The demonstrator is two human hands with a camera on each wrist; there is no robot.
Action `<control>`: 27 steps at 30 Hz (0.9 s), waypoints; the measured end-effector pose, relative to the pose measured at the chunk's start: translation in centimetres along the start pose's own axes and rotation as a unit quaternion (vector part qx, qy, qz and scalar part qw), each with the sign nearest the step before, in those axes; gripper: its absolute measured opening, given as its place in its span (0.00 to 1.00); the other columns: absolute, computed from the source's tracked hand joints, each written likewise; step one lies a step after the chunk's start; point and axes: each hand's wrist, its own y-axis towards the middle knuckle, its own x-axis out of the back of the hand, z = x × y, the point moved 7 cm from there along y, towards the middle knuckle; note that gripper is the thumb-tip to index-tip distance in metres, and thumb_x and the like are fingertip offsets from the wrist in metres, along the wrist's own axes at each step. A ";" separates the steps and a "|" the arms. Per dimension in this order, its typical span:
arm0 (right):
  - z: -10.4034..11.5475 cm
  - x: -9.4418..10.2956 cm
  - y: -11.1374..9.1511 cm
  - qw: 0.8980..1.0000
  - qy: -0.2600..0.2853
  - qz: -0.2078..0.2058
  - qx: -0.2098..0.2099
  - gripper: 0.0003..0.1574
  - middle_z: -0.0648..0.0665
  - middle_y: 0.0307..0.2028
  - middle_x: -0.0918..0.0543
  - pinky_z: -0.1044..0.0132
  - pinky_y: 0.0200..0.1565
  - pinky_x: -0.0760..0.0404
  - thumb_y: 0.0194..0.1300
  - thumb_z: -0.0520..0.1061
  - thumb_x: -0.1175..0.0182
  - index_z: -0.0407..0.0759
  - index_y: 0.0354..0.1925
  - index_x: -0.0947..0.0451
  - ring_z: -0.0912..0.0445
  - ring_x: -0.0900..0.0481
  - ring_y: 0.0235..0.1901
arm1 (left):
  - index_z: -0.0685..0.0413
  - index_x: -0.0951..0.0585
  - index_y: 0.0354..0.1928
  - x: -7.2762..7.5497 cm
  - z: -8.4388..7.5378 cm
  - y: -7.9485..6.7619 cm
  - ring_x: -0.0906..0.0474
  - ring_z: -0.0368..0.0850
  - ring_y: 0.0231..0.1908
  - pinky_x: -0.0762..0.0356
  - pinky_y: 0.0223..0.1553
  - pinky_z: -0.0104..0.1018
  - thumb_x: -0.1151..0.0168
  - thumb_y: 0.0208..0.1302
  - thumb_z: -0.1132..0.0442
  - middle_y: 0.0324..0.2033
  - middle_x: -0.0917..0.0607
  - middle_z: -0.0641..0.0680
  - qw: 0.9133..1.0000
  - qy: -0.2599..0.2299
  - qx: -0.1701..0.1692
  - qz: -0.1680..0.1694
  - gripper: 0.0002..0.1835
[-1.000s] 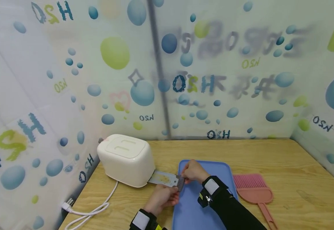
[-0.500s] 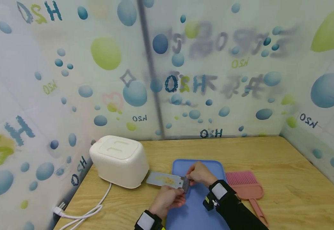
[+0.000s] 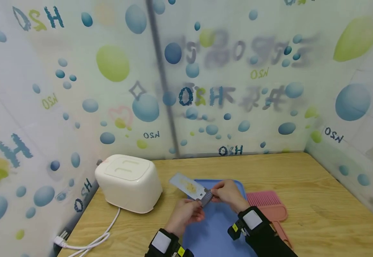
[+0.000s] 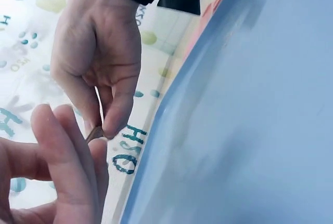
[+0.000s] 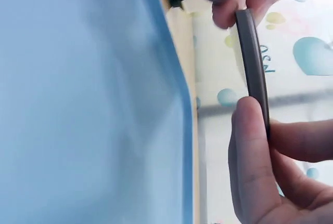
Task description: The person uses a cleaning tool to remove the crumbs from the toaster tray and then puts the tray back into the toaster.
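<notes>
Pinching silver plate [image 3: 187, 185] by grey end [image 3: 207, 198]: left fingers [image 4: 65, 161], right fingers [image 5: 253, 146]; blue tray [image 3: 222, 232] below

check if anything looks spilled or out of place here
Yellow-brown crumb-like residue sits on the flat, rectangular silver-grey plate that the left hand and right hand pinch by its dark ribbed end; it looks odd against the pale surface.

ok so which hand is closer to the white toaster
Left. The left hand is to the front right of the white toaster; the right hand is farther right, above the blue tray. Both pinch the grey end of the flat plate.
</notes>
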 end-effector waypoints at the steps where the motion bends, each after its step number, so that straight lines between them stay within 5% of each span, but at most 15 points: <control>1: 0.1 0.0 -0.1 1.000 0.016 -0.004 -0.001 0.09 0.35 0.35 0.18 0.61 0.33 0.14 0.68 0.31 0.39 0.24 0.45 0.21 0.54 0.15 0.27 | 0.69 0.19 0.39 0.2 -0.2 0.1 0.20 0.38 0.20 0.22 0.24 0.28 0.41 0.69 0.65 0.22 0.17 0.52 1.000 0.001 -0.003 -0.005 0.10; 9: 1.3 -0.7 -0.9 0.995 0.098 -0.007 0.000 0.10 0.33 0.37 0.17 0.60 0.35 0.14 0.67 0.31 0.36 0.25 0.46 0.22 0.51 0.13 0.28 | 0.71 0.22 0.44 2.1 -2.1 0.5 0.20 0.38 0.22 0.23 0.25 0.27 0.43 0.72 0.64 0.25 0.17 0.52 0.998 -0.015 -0.040 -0.037 0.12; 27: 4.0 -4.4 -3.0 0.992 0.112 0.006 0.052 0.12 0.37 0.32 0.16 0.61 0.35 0.14 0.65 0.35 0.32 0.28 0.44 0.20 0.51 0.12 0.30 | 0.69 0.22 0.48 5.3 -3.8 0.3 0.19 0.39 0.22 0.25 0.25 0.28 0.49 0.76 0.61 0.23 0.15 0.50 0.981 -0.080 -0.099 -0.146 0.15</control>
